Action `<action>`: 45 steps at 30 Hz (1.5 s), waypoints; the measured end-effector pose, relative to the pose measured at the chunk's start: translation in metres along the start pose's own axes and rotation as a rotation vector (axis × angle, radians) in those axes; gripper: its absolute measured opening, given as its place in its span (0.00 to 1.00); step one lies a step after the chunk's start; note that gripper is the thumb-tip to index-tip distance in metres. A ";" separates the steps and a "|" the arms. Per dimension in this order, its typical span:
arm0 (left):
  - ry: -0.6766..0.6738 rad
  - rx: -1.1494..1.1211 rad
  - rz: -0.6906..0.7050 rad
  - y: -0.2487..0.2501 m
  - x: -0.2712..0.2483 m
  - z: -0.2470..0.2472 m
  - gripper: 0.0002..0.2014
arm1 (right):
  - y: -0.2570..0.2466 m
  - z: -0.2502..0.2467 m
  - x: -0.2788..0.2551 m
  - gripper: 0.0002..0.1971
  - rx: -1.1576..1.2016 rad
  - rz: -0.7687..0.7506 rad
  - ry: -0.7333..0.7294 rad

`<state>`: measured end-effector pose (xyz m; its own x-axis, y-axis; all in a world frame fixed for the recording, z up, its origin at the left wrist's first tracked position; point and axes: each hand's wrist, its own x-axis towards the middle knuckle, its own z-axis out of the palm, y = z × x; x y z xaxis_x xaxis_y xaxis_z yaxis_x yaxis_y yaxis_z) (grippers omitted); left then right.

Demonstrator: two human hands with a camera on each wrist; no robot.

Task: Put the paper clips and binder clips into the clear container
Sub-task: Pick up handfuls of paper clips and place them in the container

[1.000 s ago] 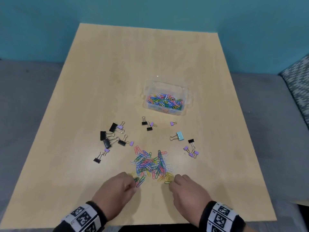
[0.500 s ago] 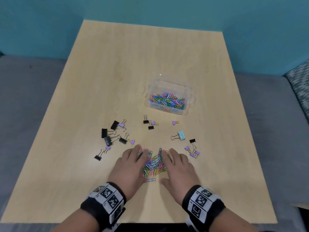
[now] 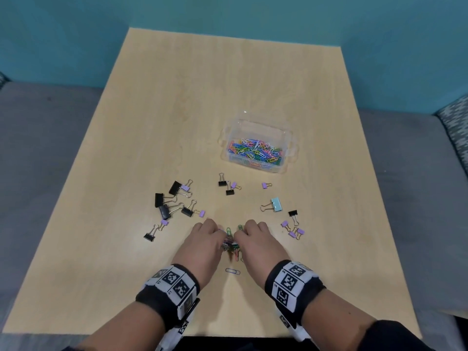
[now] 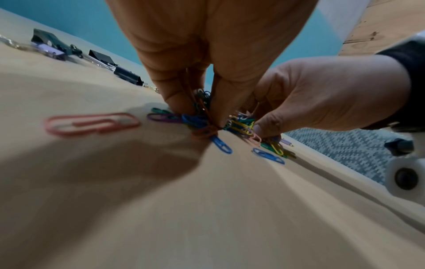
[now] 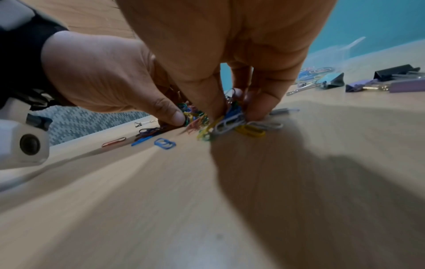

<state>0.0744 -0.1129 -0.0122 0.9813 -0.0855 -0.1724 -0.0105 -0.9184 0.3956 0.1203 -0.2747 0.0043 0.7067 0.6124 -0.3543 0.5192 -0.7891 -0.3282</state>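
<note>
A pile of coloured paper clips (image 3: 231, 245) lies near the table's front, squeezed between both hands. My left hand (image 3: 202, 245) curls its fingers and thumb round its share of the clips (image 4: 202, 116). My right hand (image 3: 258, 245) pinches the other side of the bunch (image 5: 227, 120). A single blue paper clip (image 3: 232, 271) lies loose behind the hands, and a red one (image 4: 92, 123) sits apart in the left wrist view. The clear container (image 3: 257, 148), partly filled with paper clips, stands beyond on the right. Black and purple binder clips (image 3: 174, 201) lie scattered on the left.
A light-blue binder clip (image 3: 272, 205) and small black and purple ones (image 3: 292, 224) lie right of the hands. Two small black clips (image 3: 225, 186) sit just before the container. The wooden table (image 3: 202, 97) borders a grey sofa on both sides.
Both hands went forward over the pile, then curled and drew together, gathering the spread clips into a tight bunch. One blue clip stays behind near the wrists.
</note>
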 end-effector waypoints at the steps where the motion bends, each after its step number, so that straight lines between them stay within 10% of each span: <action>1: -0.014 0.004 -0.002 0.000 0.000 0.000 0.15 | 0.001 -0.003 -0.001 0.22 -0.003 -0.002 -0.014; 23: -0.255 -0.832 -0.465 -0.001 0.025 -0.071 0.08 | 0.037 -0.063 0.005 0.06 0.674 0.280 -0.218; 29: -0.149 -1.013 -0.411 0.007 0.085 -0.110 0.09 | 0.057 -0.123 0.038 0.07 0.924 0.263 -0.041; 38: 0.042 -0.850 -0.310 0.023 0.209 -0.123 0.10 | 0.094 -0.177 0.132 0.04 0.482 0.311 0.207; 45: 0.101 -0.394 -0.172 0.009 0.169 -0.120 0.13 | 0.083 -0.165 0.096 0.12 0.165 0.276 0.209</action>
<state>0.2634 -0.0889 0.0706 0.9764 0.1123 -0.1844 0.2097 -0.6964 0.6863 0.3101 -0.2890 0.0874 0.9005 0.3419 -0.2686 0.2235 -0.8939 -0.3885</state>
